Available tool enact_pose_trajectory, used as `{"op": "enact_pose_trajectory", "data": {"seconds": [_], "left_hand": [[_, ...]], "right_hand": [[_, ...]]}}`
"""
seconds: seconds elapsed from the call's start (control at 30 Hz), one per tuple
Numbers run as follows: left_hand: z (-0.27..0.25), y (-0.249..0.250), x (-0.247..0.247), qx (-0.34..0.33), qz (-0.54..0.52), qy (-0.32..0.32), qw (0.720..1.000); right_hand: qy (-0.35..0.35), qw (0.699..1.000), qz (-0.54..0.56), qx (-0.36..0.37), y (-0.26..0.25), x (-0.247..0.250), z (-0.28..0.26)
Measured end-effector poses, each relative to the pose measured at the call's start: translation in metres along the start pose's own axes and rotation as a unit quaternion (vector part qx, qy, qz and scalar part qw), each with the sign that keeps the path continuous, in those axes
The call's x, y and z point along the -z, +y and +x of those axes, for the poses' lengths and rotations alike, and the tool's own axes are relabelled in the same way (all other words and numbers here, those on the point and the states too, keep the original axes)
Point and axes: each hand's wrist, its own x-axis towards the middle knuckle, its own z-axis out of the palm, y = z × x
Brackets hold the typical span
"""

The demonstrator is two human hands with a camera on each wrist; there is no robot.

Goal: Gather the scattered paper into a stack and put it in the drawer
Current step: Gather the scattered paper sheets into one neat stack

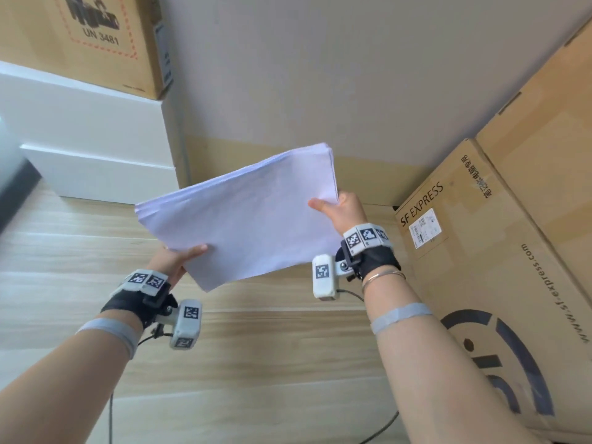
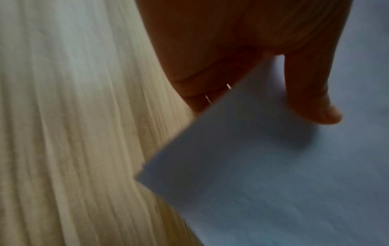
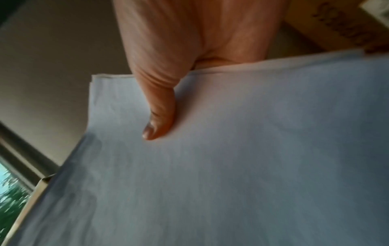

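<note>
Head view is showing the stack [image 1: 243,216] being held up above the floor [image 1: 96,238], both hands gripping it. Left hand [image 1: 174,261] is pinching its near edge, thumb lying on top, fingers hidden beneath. Right hand [image 1: 344,208] is pinching the right edge likewise, beside a box [image 1: 480,251].

A stack of white paper [image 1: 246,216] is held in mid-air at the centre of the frame, tilted, its far corner raised toward the upper right. The sheets are gathered with edges roughly aligned, slightly fanned at the upper right corner.
</note>
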Motion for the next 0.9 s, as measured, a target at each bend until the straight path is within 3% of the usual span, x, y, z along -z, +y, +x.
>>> {"op": "enact_pose_trajectory", "data": {"seconds": [0.07,0.13,0.17,0.3,0.43,0.6,0.7,0.77,0.9], "left_hand": [[-0.002,0.005,-0.013,-0.014,0.021,0.027,0.999],[0.001,0.010,-0.021,-0.052,0.110,0.083,0.989],[0.002,0.013,-0.025,-0.080,0.160,0.090,0.980],[-0.004,0.018,-0.038,-0.134,0.177,0.081,0.972],[-0.004,0.003,-0.029,-0.112,0.198,0.064,0.972],[0.004,-0.044,-0.013,-0.009,0.160,0.074,0.984],[0.006,-0.048,-0.021,-0.029,0.201,0.129,0.971],[0.008,-0.039,-0.025,-0.054,0.168,0.150,0.973],[0.010,-0.020,-0.019,-0.100,0.117,0.114,0.981]], "right_hand": [[-0.028,0.997,0.072,-0.028,0.024,-0.003,-0.004],[-0.047,0.992,0.110,-0.044,0.043,-0.007,-0.008],[-0.037,0.991,0.117,-0.049,0.049,-0.008,-0.011],[0.037,0.986,0.155,-0.048,0.063,-0.013,-0.022],[0.051,0.981,0.173,-0.070,0.092,-0.028,-0.031],[-0.001,0.983,0.124,-0.136,0.130,-0.054,-0.045],[0.028,0.981,0.128,-0.140,0.127,-0.059,-0.043],[0.063,0.976,0.165,-0.123,0.120,-0.056,-0.037],[0.052,0.972,0.198,-0.111,0.120,-0.048,-0.032]]}}
